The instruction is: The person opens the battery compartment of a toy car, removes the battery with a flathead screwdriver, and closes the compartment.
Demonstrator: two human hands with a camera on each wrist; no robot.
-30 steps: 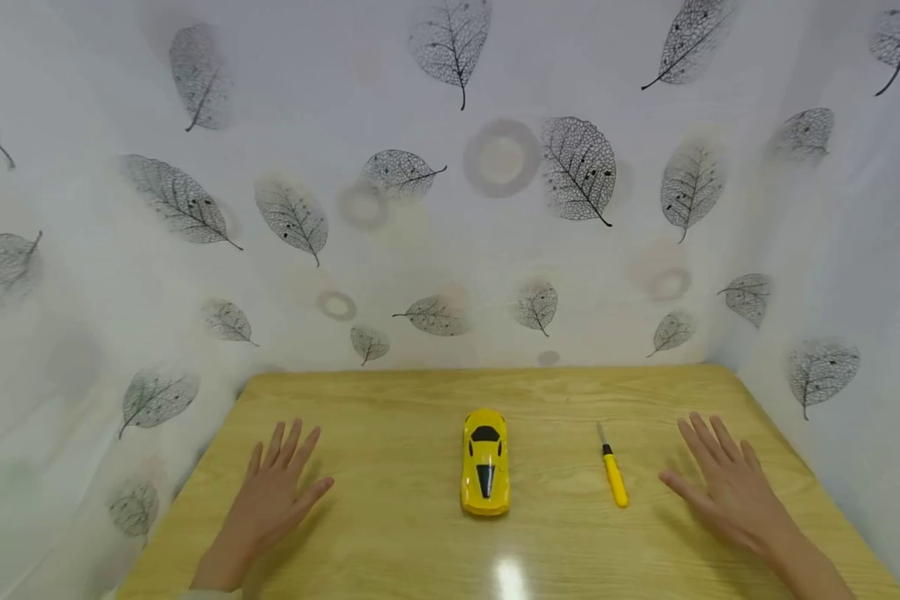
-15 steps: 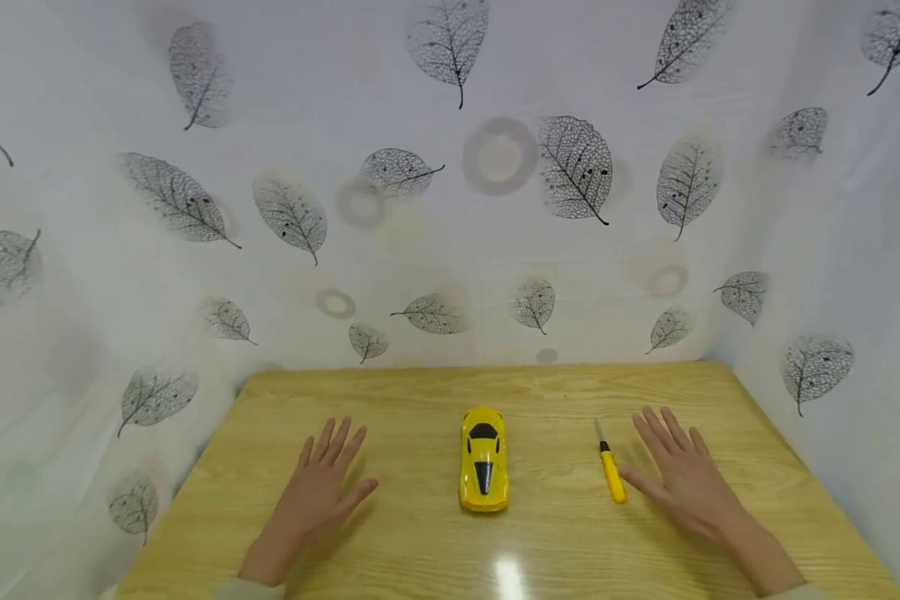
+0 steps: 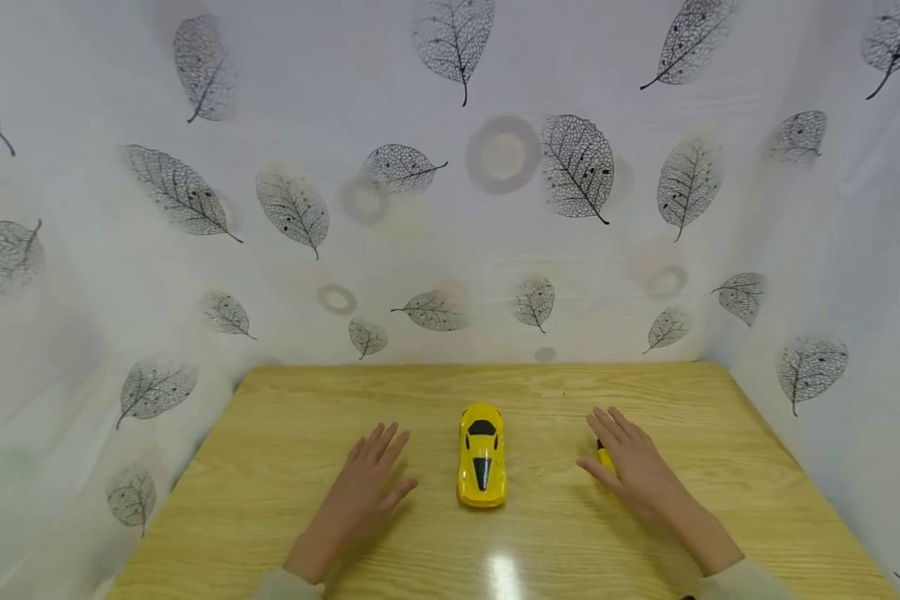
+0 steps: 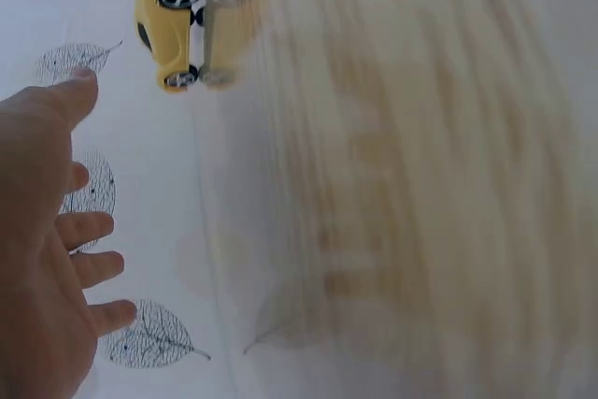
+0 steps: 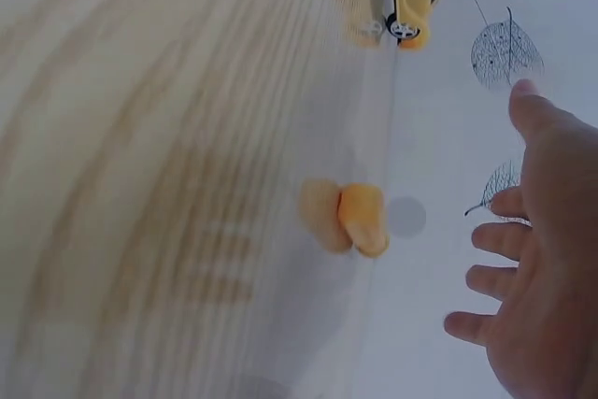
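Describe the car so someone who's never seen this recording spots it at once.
In the head view, find the wooden table. Near its middle, between the left hand and right hand, sits the car. Its black windows and wheels set it apart from the other yellow thing, a handle partly hidden by the right hand.

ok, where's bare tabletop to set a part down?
Widest free patches on the table: left of the left hand and right of the right hand. Narrower gap between the yellow car and right hand. Crowded: around the yellow tool, partly hidden by that hand.
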